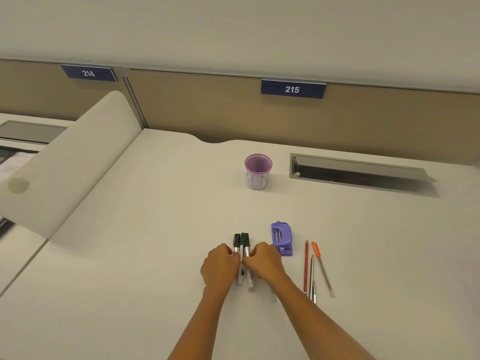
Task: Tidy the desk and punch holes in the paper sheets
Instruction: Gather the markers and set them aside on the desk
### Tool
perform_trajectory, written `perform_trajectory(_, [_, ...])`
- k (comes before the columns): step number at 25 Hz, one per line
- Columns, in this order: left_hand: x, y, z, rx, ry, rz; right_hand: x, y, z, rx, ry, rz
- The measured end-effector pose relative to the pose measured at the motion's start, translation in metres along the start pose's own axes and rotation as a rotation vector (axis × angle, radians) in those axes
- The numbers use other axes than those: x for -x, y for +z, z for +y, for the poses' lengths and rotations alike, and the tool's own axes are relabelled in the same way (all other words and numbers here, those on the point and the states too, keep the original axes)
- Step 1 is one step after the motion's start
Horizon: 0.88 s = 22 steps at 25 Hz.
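Pale desk (155,255) set against a tan partition carrying two blue number plates, 214 (88,73) and 215 (292,89). Landmark: purple punch (281,238), lying flat on the desk near its front half. Just left of the punch, three markers (242,246) lie side by side, touching one another, caps pointing away from the person; two caps black, the middle one green, barrels silver-grey. Left hand (220,266) presses against the left side of the bundle, fingers curled onto the barrels. Right hand (263,261) presses against the right side, fingers likewise curled in, its knuckles close to the punch's near left corner. Both hands squeeze the markers together between them; whether the bundle is lifted or resting on the desk cannot be told. Right of the punch, apart from it: red pencil (306,266), then a grey pencil (311,275) just beside it, with a short one (314,292) at its near end, and an orange-capped pen (322,268) angled outermost. Well beyond the punch, toward the partition, a purple mesh cup (258,171) stands upright with a white label wrapped around it, lettering unclear. Right of the cup, a grey cable hatch (363,172) is sunk into the desk, lid open. No paper sheets visible on this desk. Far left, a rounded white divider (78,157) separates a neighbouring desk.
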<state>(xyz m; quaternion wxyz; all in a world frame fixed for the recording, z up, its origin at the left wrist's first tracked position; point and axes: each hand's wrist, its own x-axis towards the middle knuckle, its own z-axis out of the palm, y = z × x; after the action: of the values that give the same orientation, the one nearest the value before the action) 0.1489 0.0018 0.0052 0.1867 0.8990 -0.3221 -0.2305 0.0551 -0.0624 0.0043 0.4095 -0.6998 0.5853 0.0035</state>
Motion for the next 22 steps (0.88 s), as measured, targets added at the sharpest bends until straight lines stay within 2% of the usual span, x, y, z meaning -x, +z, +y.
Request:
perform_trajectory(6, [-0.004, -0.001, -0.001, 0.075, -0.016, -0.056, -0.008, 0.005, -0.004, -0.017, 0.042, 0.047])
perform_trajectory(10, [-0.015, 0.001, -0.005, 0.18, -0.074, -0.165, -0.014, 0.0, -0.005, -0.119, 0.048, -0.063])
perform_trajectory(17, [-0.024, 0.0, -0.016, 0.624, -0.166, -0.416, -0.02, -0.004, 0.009, -0.361, 0.053, -0.19])
perform_trajectory(20, [-0.023, -0.001, -0.016, 0.722, -0.142, -0.403, -0.014, -0.006, 0.011, -0.41, -0.008, -0.139])
perform_trajectory(22, [-0.018, -0.005, -0.015, 0.757, -0.057, -0.358, -0.005, -0.008, 0.011, -0.467, -0.074, -0.093])
